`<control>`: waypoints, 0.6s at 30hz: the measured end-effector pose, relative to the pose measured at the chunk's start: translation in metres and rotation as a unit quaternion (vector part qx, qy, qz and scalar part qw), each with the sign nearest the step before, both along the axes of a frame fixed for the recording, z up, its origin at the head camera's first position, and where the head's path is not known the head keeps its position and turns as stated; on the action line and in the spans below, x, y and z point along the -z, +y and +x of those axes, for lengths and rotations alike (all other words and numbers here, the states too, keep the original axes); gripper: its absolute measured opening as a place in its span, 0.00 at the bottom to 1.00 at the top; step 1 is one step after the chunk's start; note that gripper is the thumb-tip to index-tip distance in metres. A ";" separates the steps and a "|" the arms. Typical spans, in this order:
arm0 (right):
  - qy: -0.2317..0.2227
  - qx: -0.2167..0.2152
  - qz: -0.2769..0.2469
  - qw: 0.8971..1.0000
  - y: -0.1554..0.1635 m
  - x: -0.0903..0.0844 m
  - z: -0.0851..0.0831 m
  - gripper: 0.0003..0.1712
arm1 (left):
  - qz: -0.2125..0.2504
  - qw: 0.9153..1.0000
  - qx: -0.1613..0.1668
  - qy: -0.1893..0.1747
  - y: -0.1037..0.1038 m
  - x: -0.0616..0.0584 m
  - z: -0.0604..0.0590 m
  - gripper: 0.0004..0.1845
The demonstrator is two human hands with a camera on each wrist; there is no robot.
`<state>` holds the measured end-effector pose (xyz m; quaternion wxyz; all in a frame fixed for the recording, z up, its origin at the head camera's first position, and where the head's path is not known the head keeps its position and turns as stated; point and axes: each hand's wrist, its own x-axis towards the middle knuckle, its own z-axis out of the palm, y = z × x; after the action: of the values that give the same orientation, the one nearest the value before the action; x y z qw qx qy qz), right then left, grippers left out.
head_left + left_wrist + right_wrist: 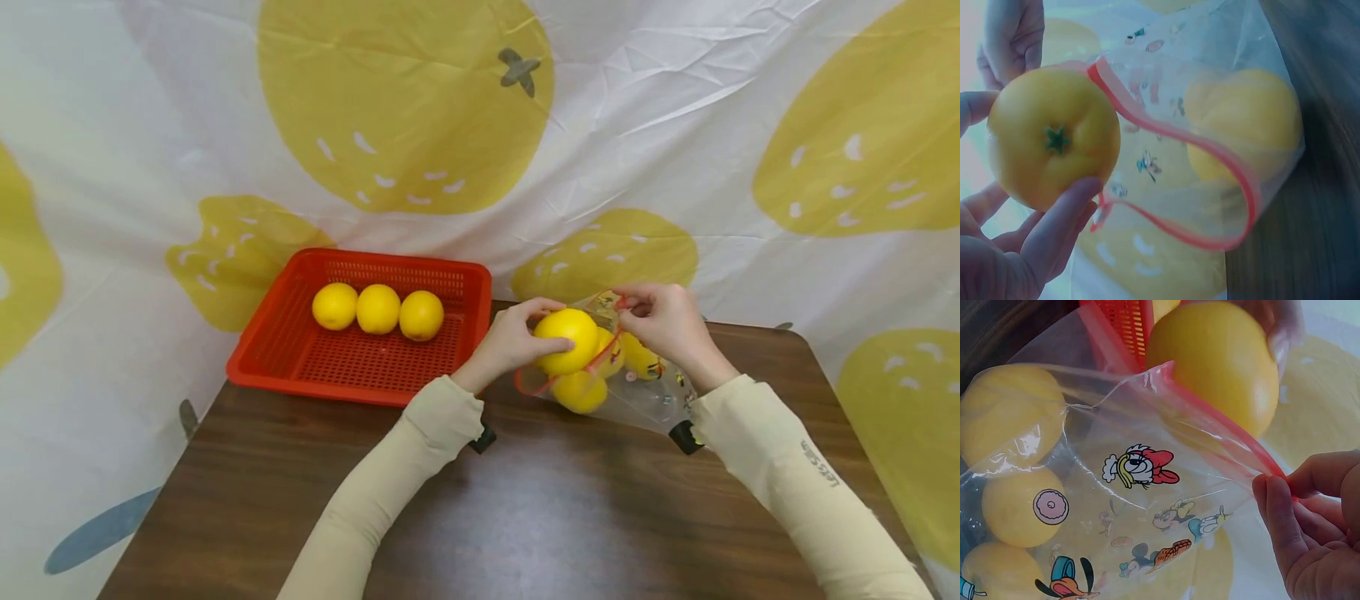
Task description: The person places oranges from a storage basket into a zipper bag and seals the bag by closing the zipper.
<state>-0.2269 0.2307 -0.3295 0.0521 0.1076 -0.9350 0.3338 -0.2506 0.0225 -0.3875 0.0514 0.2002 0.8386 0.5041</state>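
From the head view, the left hand (510,342) curls its grip round a yellow fruit (566,340) at the mouth of a clear zip bag (637,392) lying on the brown counter (525,500), while the right hand (663,321) pinches the bag's red-edged rim from the far side. That view alone shows the red basket (285,350) at the counter's left rear, with three more yellow fruits (377,309) in a row inside it, and the cloth printed with big yellow shapes behind. The left wrist view adds the green stem scar on the held fruit (1054,137), thumb and fingers wrapped about it just outside the red rim, and another fruit inside the bag (1244,125). The right wrist view shows what the others blur: cartoon prints on the bag's film (1141,465), three fruits behind it at the left, and fingertips (1279,500) squeezing the red strip. How many fruits the bag holds in all cannot be told; they overlap, and the film hides part of them.
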 end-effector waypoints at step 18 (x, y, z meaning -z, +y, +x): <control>0.040 0.002 0.002 0.999 -0.010 0.001 -0.002 0.19 | -0.035 0.994 0.053 0.088 0.031 0.008 -0.004 0.25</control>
<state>-0.2293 0.2208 -0.3309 0.0896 0.1191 -0.9332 0.3271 -0.2547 0.0537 -0.3957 0.0108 0.2864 0.8453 0.4509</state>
